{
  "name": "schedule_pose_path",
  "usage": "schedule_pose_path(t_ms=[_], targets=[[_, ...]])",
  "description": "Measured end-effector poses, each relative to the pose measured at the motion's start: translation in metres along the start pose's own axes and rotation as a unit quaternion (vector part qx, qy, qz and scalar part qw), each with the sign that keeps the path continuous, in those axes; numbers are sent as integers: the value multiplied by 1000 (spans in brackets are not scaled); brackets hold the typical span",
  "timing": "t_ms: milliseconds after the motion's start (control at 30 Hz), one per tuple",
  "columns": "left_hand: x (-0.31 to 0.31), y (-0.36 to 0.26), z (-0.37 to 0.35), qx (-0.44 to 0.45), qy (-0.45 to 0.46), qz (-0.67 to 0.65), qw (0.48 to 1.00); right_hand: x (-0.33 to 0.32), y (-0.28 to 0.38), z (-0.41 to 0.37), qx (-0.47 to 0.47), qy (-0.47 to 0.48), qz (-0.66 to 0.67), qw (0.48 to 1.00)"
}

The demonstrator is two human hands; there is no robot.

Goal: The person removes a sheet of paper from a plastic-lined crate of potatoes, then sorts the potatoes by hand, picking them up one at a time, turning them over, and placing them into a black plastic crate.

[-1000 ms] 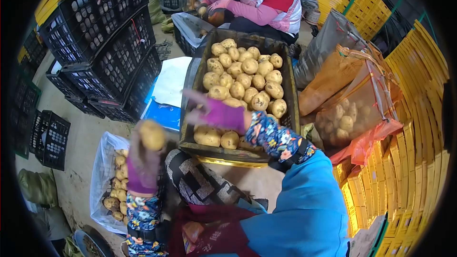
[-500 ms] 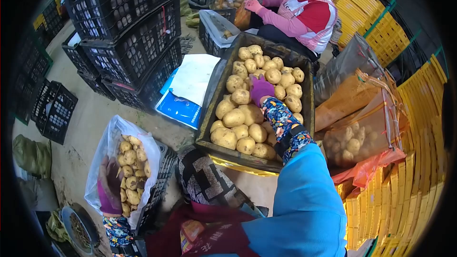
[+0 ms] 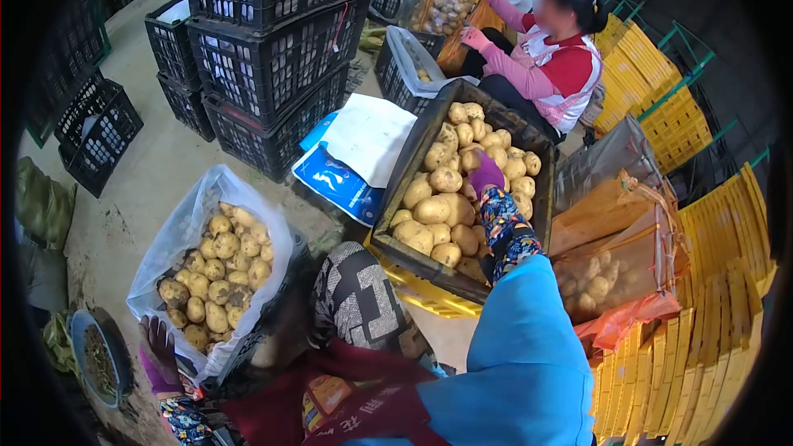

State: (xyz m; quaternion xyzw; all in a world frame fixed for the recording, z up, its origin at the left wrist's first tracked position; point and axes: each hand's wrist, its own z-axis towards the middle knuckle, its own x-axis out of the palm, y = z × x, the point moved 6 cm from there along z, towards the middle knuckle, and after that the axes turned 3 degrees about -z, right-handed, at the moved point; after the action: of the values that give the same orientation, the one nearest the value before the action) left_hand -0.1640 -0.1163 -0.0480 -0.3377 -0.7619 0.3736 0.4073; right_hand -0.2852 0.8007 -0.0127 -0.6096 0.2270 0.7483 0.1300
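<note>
My left hand (image 3: 159, 355), in a purple glove with a dirty palm side, is open at the lower left edge of a plastic-lined crate (image 3: 285, 252). Small potatoes (image 3: 219, 291) fill the liner beside it. My right hand (image 3: 487, 173), also in a purple glove, rests among larger potatoes (image 3: 434, 209) in a dark, worn crate (image 3: 425, 264). Its fingers are partly hidden by the glove's back and the potatoes, so its grip cannot be made out. The dark crate sits tilted in view on a yellow crate (image 3: 442, 301).
Stacked black crates (image 3: 273, 66) stand at the upper left. White paper (image 3: 372, 136) and a blue packet (image 3: 337, 186) lie between the crates. A co-worker (image 3: 562, 58) sits beyond the dark crate. Orange mesh bags (image 3: 615, 256) and yellow crates (image 3: 719, 239) line the right side.
My left hand has moved out of the small potatoes to the liner's outer edge. My right hand stays among the larger potatoes. The camera view has shifted, and another co-worker shows at the top.
</note>
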Motion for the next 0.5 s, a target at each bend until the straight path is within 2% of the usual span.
schedule_pose_path(t_ms=[67,133,167,200,233,300,333,367,433,500], targets=[[-10,14,2,-24,-24,-30,999,2,4,-5,56,10,-16,998],[-12,17,7,-16,-15,-9,1000,4,10,-8,140,-23,0,990],[-12,16,9,-10,-17,1,1000,8,10,-6,140,-52,-14,989],[-11,14,15,-19,-47,5,999,7,15,-5,97,-157,-74,980],[-23,20,24,-4,-51,0,999,13,-1,7,129,-87,8,988],[-6,17,22,-23,-55,19,998,19,-6,26,93,-58,-13,994],[4,15,13,8,-10,12,1000,19,-2,33,71,-49,-27,996],[10,15,14,61,56,20,996,10,4,41,49,-59,-41,996],[42,-1,5,52,31,-7,998,-15,37,60,-13,-123,-54,991],[61,-8,4,65,35,-41,996,-44,118,65,-177,-175,61,967]])
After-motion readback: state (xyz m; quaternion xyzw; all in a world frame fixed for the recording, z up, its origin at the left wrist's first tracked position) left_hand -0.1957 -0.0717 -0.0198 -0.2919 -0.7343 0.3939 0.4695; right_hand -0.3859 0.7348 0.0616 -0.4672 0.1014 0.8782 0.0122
